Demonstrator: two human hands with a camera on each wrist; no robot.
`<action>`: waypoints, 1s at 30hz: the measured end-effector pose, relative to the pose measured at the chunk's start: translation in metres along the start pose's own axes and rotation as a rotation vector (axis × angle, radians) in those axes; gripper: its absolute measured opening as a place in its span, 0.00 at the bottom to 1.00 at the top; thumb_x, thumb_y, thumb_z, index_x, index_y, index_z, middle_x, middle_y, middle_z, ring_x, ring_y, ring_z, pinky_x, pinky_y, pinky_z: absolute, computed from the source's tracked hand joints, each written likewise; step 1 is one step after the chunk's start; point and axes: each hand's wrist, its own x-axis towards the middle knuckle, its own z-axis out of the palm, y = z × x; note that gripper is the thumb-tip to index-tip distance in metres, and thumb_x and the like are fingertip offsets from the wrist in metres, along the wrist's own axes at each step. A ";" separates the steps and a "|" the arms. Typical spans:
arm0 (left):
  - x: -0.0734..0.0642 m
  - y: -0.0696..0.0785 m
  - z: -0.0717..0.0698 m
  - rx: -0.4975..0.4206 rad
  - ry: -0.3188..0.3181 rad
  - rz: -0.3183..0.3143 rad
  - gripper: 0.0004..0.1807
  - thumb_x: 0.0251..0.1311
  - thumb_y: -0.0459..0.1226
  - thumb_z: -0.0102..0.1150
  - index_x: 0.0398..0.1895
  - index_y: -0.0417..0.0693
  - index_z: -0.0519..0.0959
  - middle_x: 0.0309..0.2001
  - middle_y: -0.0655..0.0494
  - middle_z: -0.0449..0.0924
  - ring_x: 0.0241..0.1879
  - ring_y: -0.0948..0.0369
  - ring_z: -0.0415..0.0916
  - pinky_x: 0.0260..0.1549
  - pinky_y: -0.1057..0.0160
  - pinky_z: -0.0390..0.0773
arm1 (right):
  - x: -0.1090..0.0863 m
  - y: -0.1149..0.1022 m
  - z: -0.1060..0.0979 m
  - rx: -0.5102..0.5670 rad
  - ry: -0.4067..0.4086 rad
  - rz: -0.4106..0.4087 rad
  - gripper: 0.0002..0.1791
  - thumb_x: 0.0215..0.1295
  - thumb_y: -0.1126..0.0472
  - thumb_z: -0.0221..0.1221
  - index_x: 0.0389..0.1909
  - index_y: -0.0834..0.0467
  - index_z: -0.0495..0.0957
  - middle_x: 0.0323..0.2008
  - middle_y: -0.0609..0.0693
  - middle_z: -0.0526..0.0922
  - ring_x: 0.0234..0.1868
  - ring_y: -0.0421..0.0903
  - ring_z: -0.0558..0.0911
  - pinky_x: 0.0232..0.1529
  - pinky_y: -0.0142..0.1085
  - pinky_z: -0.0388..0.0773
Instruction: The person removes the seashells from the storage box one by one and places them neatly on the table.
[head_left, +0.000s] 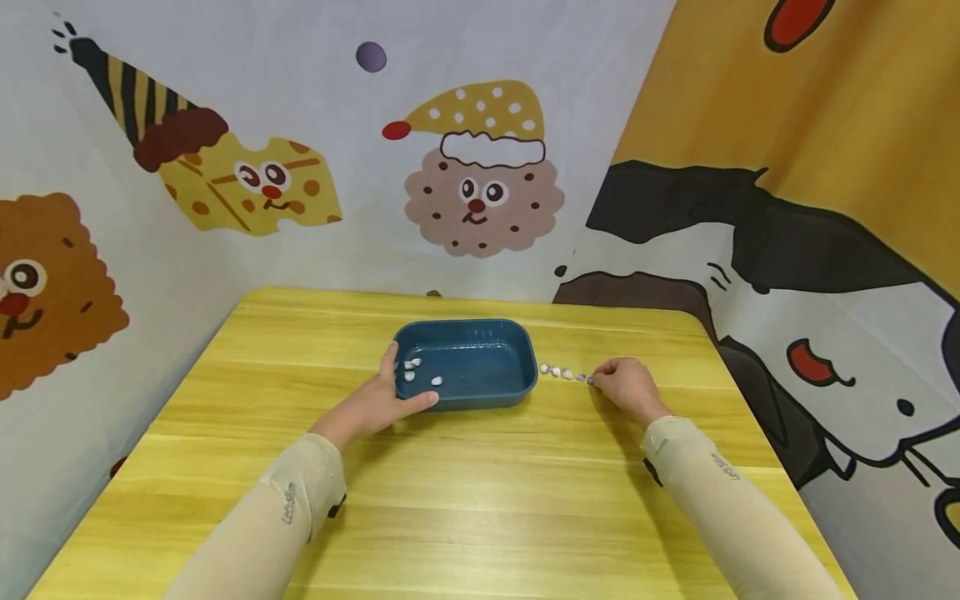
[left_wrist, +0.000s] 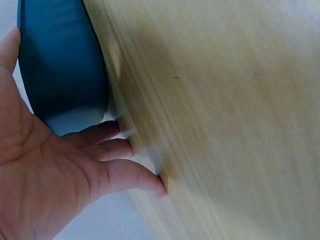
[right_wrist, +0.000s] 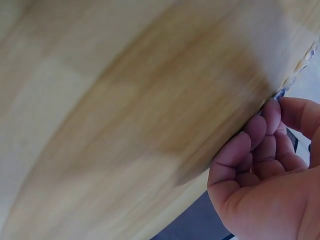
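A dark teal rectangular tray (head_left: 472,400) lies on the table, with several small white pebble-like pieces (head_left: 409,376) towards its left end. At its left front corner my left hand (head_left: 375,403) touches the tray, the thumb along the front rim and a finger at the left side. The left wrist view shows this hand (left_wrist: 55,175) spread with fairly straight fingers. Right of the tray, several small whitish and bluish pieces (head_left: 566,374) form a row. My right hand (head_left: 628,387) pinches the bluish pebble-like piece (right_wrist: 280,94) at the row's right end, its fingertips low at the tabletop.
The yellow wood-grain table (head_left: 480,492) extends in front of the tray and to both sides. Behind it hangs a cloth backdrop (head_left: 300,258) with cartoon figures, and another printed cloth (head_left: 825,333) stands along the right side.
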 end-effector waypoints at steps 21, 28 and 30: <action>-0.001 0.002 0.000 0.009 -0.003 -0.011 0.73 0.63 0.76 0.57 0.85 0.57 0.15 0.82 0.26 0.56 0.75 0.32 0.68 0.74 0.33 0.68 | 0.005 -0.007 0.003 -0.040 0.043 -0.280 0.19 0.83 0.55 0.55 0.62 0.62 0.83 0.58 0.63 0.88 0.55 0.58 0.86 0.55 0.54 0.82; -0.003 0.003 0.001 0.017 0.006 -0.015 0.73 0.62 0.76 0.57 0.85 0.57 0.16 0.82 0.27 0.55 0.76 0.32 0.67 0.74 0.32 0.68 | 0.006 -0.011 0.006 -0.053 0.005 -0.275 0.20 0.86 0.54 0.50 0.64 0.60 0.82 0.58 0.61 0.88 0.52 0.55 0.85 0.53 0.51 0.81; -0.003 0.003 0.001 0.016 0.004 -0.016 0.73 0.63 0.76 0.57 0.85 0.57 0.15 0.82 0.27 0.54 0.76 0.32 0.67 0.75 0.33 0.67 | 0.007 -0.011 0.006 -0.050 0.005 -0.270 0.20 0.87 0.54 0.49 0.65 0.59 0.82 0.57 0.60 0.88 0.52 0.54 0.85 0.52 0.50 0.80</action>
